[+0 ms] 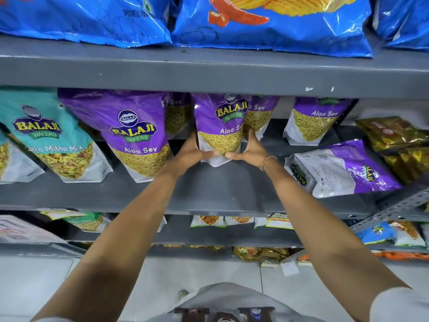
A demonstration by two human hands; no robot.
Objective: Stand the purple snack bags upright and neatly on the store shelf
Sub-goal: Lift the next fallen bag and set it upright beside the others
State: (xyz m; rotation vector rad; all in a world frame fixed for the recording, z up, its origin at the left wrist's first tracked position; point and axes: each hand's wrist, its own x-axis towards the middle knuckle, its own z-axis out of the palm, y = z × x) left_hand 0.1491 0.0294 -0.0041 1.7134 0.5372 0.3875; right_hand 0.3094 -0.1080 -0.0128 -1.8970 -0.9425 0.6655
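A purple Aloo Sev bag (220, 126) stands upright at the middle of the grey shelf (209, 191). My left hand (191, 152) clasps its lower left side and my right hand (249, 151) its lower right side, thumbs meeting under its front. Another purple bag (137, 133) stands upright to the left, close to the shelf's front. Two more purple bags (178, 115) (260, 115) peek out behind the held one. A further purple bag (313, 119) stands at the right rear. One purple bag (343, 168) lies flat on its front at the right.
Teal Khatta Mitha Mix bags (51, 140) stand at the left. Gold packets (399, 140) are piled at the far right. Blue chip bags (267, 22) fill the shelf above. Lower shelves hold smaller packets (209, 220). Bare shelf surface lies in front of the held bag.
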